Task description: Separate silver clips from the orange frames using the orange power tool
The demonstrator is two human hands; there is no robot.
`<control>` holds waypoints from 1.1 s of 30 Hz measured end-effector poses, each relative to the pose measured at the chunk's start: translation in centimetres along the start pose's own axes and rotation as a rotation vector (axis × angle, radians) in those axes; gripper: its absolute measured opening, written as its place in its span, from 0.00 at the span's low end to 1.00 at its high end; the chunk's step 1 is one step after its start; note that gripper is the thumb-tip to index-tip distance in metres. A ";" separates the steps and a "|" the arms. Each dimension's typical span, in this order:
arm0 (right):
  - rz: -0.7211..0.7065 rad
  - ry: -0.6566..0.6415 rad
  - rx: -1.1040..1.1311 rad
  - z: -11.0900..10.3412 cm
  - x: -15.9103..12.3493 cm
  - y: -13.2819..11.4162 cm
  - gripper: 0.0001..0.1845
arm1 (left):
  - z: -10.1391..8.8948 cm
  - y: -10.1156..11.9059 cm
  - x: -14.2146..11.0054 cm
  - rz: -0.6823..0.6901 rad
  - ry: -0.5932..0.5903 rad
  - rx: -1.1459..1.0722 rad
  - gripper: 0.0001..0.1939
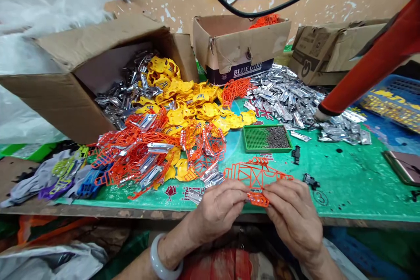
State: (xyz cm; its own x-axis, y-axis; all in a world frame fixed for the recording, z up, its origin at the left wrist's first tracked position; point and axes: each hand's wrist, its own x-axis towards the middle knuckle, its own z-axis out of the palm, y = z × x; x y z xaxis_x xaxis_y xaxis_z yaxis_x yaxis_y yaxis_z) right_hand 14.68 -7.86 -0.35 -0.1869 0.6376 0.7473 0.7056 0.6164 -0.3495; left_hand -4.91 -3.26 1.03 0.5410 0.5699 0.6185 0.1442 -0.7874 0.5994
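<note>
Both hands meet at the front edge of the green-covered table, fingers pinched on an orange plastic lattice frame (257, 199). My left hand (223, 205) grips its near end from the left. On the right side, my right hand (293, 214) has thumb and fingers closed on the same end. Another orange lattice piece (256, 175) shows just beyond the fingers; I cannot tell whether it is joined to the held part. Silver metal clips (212, 176) lie next to my left hand. A green tray (251, 140) with small dark screws or rivets stands behind the hands.
Orange frames (131, 148) and yellow plastic parts (197, 105) are heaped at left. Silver metal pieces (288, 96) pile at the back right. Cardboard boxes (243, 48) line the wall. A red tool-like tube (370, 57) slants in from the right. Small black parts (296, 155) lie nearby.
</note>
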 end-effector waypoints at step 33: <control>0.179 -0.516 0.458 -1.4 3.6 1.7 0.06 | -0.6 2.9 3.6 -0.315 -0.385 0.014 0.09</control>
State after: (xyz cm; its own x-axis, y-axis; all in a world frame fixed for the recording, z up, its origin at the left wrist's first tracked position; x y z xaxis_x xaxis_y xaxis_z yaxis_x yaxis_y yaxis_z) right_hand 16.16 -5.18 2.51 -0.4750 0.8147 0.3327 0.4187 0.5417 -0.7288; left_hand -3.06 -3.36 5.32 0.7355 0.6546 0.1749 0.3595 -0.5958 0.7182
